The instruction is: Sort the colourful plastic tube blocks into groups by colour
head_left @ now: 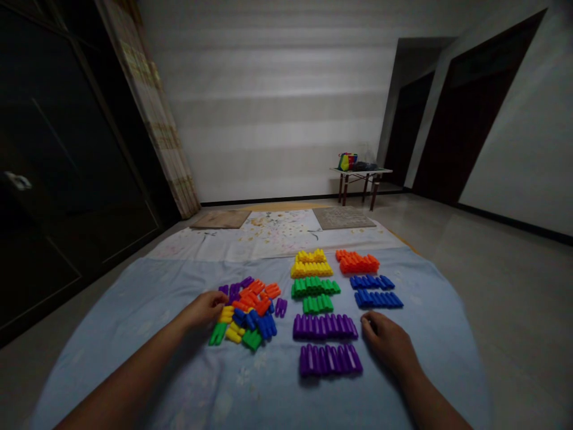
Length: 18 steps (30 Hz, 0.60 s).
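Note:
A mixed pile of plastic building pieces shaped like joined tubes (257,301) lies left of centre, in purple, orange, yellow, blue and green. At its left edge is my left hand (208,307), fingers curled together against the purple and yellow pieces; what they hold, if anything, is hidden. My right hand (390,341) rests on the cloth with loosely closed fingers, nothing visible in them. It is beside the right end of the upper purple row (325,327). Nearer me lies another purple row (330,361). A single purple piece (281,307) sits right of the pile.
Behind the purple rows are green rows (316,286), yellow rows (312,263), blue rows (378,298) and an orange group (358,261). A light blue cloth (156,286) covers the round table. Two flat boards (344,217) (222,219) lie at its far edge. A small table (382,171) stands beyond.

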Each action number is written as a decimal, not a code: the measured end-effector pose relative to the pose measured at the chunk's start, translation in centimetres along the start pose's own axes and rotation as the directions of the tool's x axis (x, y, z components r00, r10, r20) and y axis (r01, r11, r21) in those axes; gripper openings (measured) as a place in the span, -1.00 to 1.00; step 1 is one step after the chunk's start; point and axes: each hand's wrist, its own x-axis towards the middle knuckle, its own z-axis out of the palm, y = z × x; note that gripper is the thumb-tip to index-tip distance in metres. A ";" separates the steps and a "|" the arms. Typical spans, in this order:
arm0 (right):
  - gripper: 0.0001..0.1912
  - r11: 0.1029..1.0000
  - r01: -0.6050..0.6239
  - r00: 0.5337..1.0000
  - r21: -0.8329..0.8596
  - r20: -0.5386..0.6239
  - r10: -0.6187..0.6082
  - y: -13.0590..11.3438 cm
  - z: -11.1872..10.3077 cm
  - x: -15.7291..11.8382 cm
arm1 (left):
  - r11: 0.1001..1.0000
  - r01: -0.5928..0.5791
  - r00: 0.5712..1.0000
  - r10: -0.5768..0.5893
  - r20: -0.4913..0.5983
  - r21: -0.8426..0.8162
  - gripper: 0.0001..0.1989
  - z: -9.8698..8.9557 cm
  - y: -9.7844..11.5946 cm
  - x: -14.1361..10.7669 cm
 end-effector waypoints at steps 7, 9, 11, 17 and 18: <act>-0.70 1.000 -0.001 1.000 -0.015 0.007 0.001 0.0 0.0 0.0 | 1.000 -0.019 0.999 0.018 0.043 0.007 -0.73 0.3 0.1 -0.7; -0.70 1.000 0.001 1.000 -0.027 0.008 0.000 0.1 0.0 0.0 | 1.000 -0.022 0.999 0.021 0.032 0.021 -0.72 0.4 0.5 -0.7; -0.70 1.000 -0.001 1.000 -0.030 0.007 0.001 0.1 0.0 0.0 | 0.999 -0.033 0.999 0.032 0.008 0.036 -0.69 0.4 1.1 -1.0; -0.70 1.000 0.014 1.000 -0.027 -0.010 -0.014 0.3 0.2 0.1 | 0.991 -0.126 0.992 0.127 -0.029 0.044 -0.63 1.1 3.0 -2.8; -0.70 1.000 0.013 1.000 -0.028 -0.007 -0.014 0.4 0.3 0.1 | 0.989 -0.147 0.989 0.148 -0.019 0.030 -0.62 1.4 3.1 -3.0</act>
